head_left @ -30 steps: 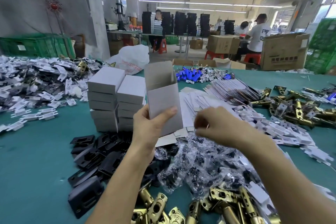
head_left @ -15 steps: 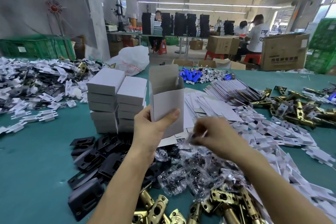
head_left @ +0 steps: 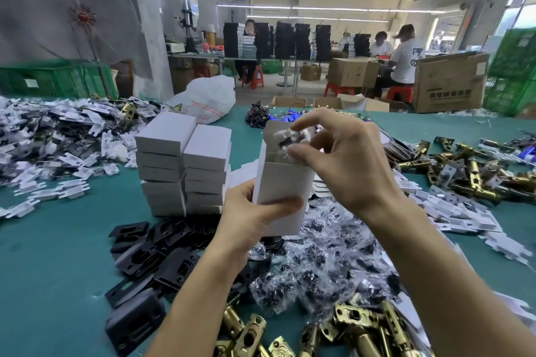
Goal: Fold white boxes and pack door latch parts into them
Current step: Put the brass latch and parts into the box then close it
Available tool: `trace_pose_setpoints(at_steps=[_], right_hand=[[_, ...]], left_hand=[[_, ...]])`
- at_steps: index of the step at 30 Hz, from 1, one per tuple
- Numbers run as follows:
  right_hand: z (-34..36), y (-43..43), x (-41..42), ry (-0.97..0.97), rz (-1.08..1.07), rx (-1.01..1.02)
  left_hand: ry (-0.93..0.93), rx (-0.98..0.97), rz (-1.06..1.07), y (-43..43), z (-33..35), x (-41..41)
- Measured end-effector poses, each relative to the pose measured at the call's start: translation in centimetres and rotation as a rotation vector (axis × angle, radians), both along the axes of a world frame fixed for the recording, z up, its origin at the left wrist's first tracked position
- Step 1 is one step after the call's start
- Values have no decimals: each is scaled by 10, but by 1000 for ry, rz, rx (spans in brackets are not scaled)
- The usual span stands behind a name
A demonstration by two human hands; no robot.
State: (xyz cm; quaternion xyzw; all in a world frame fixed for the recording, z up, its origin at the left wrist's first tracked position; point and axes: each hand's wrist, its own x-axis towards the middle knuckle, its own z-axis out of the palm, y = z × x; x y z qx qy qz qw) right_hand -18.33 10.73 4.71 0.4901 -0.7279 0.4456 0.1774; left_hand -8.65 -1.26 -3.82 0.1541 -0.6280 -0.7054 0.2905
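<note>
Head view: the left hand (head_left: 249, 220) grips the box (head_left: 285, 182) low down, thumb curled across its front face, the other fingers wrapped behind. The box stands upright, held clear above the tabletop (head_left: 52, 240), its top open and the lid flap raised at the back. Over that opening comes the right hand (head_left: 345, 159), thumb and fingertips pinching a small clear bag (head_left: 291, 139) with dark parts inside. The bag sits right at the mouth of the box, blurred, and I cannot tell whether its lower end is inside. Just left of the box, two stacks of closed boxes (head_left: 182, 165) stand side by side on the tabletop. In front of the stacks lies a heap of black plates (head_left: 153, 252). Under the forearms is a pile of bagged parts (head_left: 333, 258), and nearest the camera lie brass latches (head_left: 362, 327). Flat white blanks (head_left: 452, 211) spread out to the right.
</note>
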Motion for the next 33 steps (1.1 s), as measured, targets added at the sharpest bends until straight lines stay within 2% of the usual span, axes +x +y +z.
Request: trace_pose_setpoints(at_steps=[6, 13, 17, 21, 25, 30, 33], right_hand=[[-7, -5, -1, -27, 27, 34], [0, 0, 2, -103, 195, 111], [2, 4, -1, 15, 93, 252], [5, 4, 4, 137, -6, 242], [5, 4, 10, 142, 62, 253], [8, 7, 7, 182, -30, 433], [10, 9, 0, 153, -13, 448]], left_hand=[[-2, -18, -21, -1, -2, 0], [41, 43, 21, 0, 0, -1], [88, 36, 20, -1, 0, -1], [86, 18, -9, 1, -1, -2], [95, 11, -18, 1, -1, -2], [125, -25, -16, 2, -2, -3], [123, -22, 0, 2, -1, -3]])
